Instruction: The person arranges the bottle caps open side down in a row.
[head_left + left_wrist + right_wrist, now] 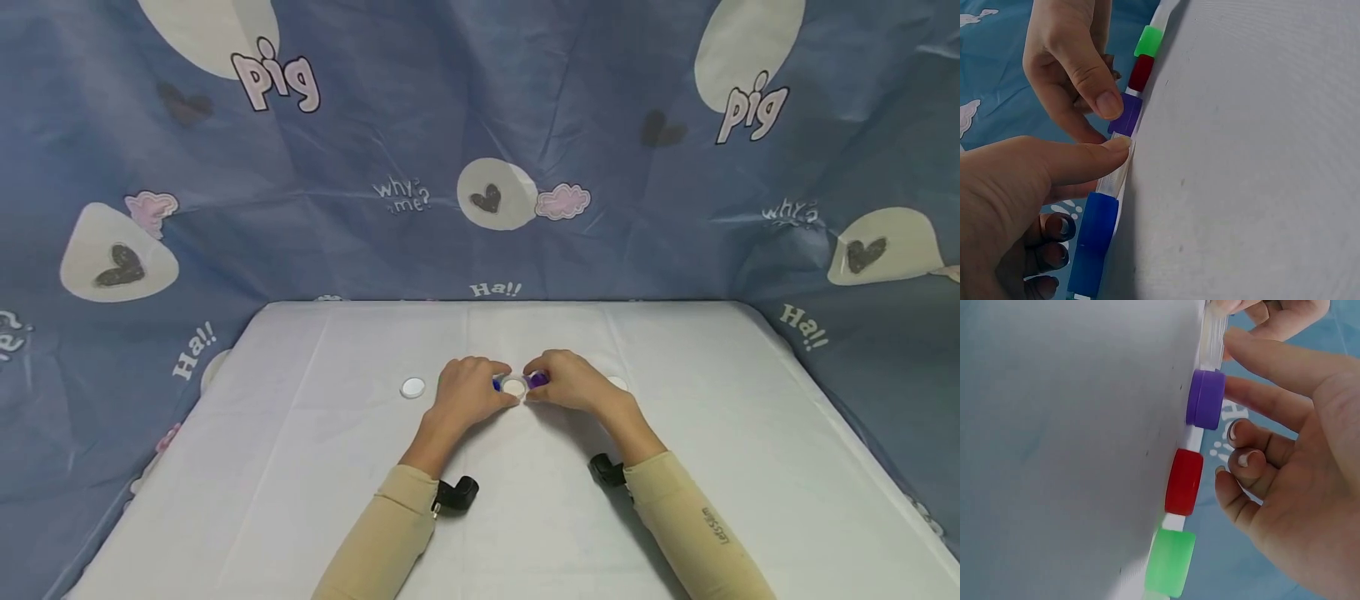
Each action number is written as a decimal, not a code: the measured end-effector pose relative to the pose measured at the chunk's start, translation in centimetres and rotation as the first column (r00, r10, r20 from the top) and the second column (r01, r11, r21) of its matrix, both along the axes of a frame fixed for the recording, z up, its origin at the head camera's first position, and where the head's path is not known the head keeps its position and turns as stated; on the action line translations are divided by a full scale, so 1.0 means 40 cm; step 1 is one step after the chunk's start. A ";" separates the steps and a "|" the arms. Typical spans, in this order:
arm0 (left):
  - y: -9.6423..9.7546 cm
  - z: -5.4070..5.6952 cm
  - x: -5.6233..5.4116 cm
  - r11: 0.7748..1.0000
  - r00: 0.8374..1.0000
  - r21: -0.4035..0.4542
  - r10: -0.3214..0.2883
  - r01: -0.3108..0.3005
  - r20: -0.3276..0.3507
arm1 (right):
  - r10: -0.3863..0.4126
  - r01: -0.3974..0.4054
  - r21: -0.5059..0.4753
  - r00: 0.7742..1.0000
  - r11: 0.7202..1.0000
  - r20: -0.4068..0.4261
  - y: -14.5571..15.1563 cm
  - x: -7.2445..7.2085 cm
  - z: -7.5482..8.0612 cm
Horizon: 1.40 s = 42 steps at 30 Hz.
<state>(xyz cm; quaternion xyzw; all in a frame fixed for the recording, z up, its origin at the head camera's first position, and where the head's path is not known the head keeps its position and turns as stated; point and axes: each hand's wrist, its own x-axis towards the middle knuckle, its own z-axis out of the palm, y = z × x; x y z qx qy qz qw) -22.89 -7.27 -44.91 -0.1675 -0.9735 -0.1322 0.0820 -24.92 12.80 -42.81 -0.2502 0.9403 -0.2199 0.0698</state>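
Observation:
In the head view, my left hand and right hand meet near the table's middle, around a clear, pale bottle cap. My left thumb and a finger pinch that cap, whose ridged side shows in the right wrist view. Beside it, a purple bottle cap sits between my right thumb and forefinger. Both are extended, with the thumb tip at the clear cap's edge. The other right fingers curl loosely. A blue bottle cap stands by my left hand, partly hidden from the head camera.
Red and green bottle caps continue the row beyond the purple one. Left of my left hand lies a whitish round cap. Another pale round piece shows behind my right wrist. A white cloth covers the table.

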 end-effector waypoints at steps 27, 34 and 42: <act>-0.011 -0.001 0.001 1.000 1.000 0.015 -0.010 0.010 -0.008 | -0.005 0.008 0.070 0.999 0.998 -0.045 -0.040 0.008 0.005; -0.015 0.004 -0.006 0.999 1.000 0.037 -0.011 0.012 -0.022 | 0.003 -0.001 0.042 0.998 0.999 -0.070 -0.037 0.009 0.013; -0.022 0.011 -0.008 0.998 0.998 0.049 -0.035 0.037 -0.043 | 0.018 -0.018 0.005 0.995 1.000 -0.097 -0.036 0.006 0.018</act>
